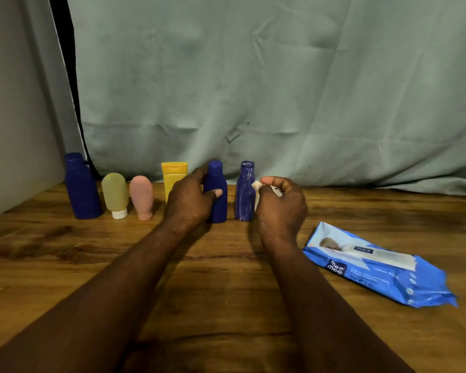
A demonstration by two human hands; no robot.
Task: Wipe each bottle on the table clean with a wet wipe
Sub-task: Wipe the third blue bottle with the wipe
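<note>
Closed around the blue bottle, your left hand has its grip set: thumb across the front, fingers behind, bottle upright on the surface. Your right hand is closed on a bunched wet wipe, just right of the scuffed blue bottle, which stands beside the held one. Judged step: taking up the next bottle for wiping. Next move calls for bringing wipe to bottle. Left of the held bottle stand the yellow tube, pink bottle, green bottle and large blue bottle; the wipes pack lies well to its right.
</note>
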